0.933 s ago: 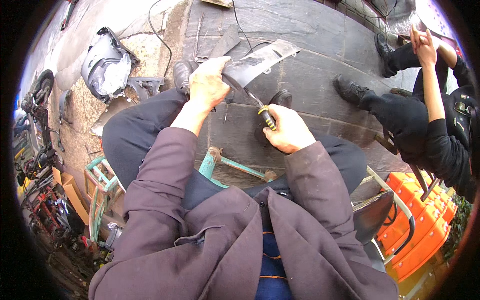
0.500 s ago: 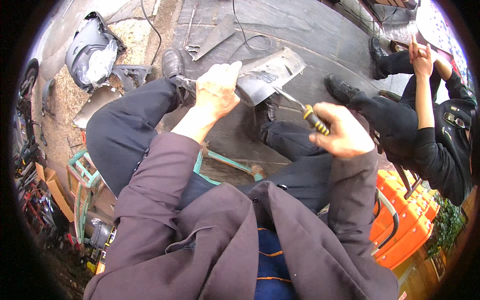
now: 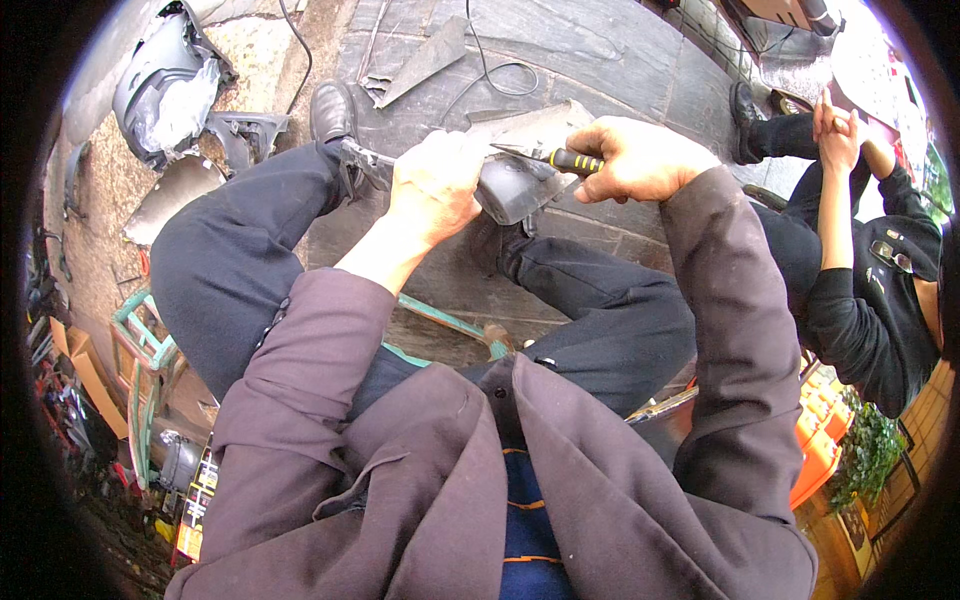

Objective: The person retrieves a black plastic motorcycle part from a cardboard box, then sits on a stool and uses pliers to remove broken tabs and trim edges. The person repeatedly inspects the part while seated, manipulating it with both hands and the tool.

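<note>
Between my knees is a dark grey curved plastic panel point(image 3: 515, 193), with a paler worn inner face toward the far side. My left hand point(image 3: 432, 185) is closed around the panel's left end, its fingers partly hidden. From the right, my right hand point(image 3: 650, 160) grips a screwdriver point(image 3: 577, 161) by its yellow and black handle. The screwdriver's metal shaft points left across the panel, with its tip close to my left hand's fingers. Whether the tip touches the panel, I cannot tell.
A flat grey offcut point(image 3: 430, 65) and a black cable point(image 3: 515, 68) lie on the stone floor ahead. Larger dark body panels point(image 3: 150, 95) sit at far left. A green metal frame point(image 3: 145, 340) stands by my left leg. Another person point(image 3: 850, 290) sits at right, beside orange plastic point(image 3: 818, 455).
My right hand has moved away from me and turned, swinging the screwdriver from a slant to nearly level, its tip shifting left along the panel. My left hand keeps its hold.
</note>
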`<state>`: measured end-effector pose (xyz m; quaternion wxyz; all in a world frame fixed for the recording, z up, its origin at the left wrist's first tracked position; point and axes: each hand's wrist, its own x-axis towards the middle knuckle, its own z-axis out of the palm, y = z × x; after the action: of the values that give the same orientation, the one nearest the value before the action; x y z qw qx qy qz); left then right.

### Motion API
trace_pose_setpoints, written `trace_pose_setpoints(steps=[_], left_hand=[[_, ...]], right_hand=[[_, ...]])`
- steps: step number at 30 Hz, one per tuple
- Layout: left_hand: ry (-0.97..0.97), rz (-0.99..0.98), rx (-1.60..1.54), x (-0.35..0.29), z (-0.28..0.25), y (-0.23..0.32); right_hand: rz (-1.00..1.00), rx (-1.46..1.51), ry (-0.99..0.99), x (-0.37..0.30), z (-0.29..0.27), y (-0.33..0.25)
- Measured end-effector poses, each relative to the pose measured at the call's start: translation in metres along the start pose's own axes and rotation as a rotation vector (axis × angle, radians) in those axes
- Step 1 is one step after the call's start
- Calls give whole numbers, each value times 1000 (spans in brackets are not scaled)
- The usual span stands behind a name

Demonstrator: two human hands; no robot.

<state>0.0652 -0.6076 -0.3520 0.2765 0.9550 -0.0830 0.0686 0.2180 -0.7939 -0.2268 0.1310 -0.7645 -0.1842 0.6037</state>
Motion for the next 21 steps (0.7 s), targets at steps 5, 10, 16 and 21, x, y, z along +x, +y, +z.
trace_pose_setpoints(steps=[5,10,16,21], left_hand=[[10,1,-12,2,-3,-3],[18,-13,-40,4,-4,-5],[28,-41,-12,9,-8,-8],[-6,-300,-153,22,-11,-29]], right_hand=[[-264,-140,73,0,4,-4],[-328,-193,114,-2,10,-2],[-392,-160,394,-13,16,20],[-326,708,341,-32,45,45]])
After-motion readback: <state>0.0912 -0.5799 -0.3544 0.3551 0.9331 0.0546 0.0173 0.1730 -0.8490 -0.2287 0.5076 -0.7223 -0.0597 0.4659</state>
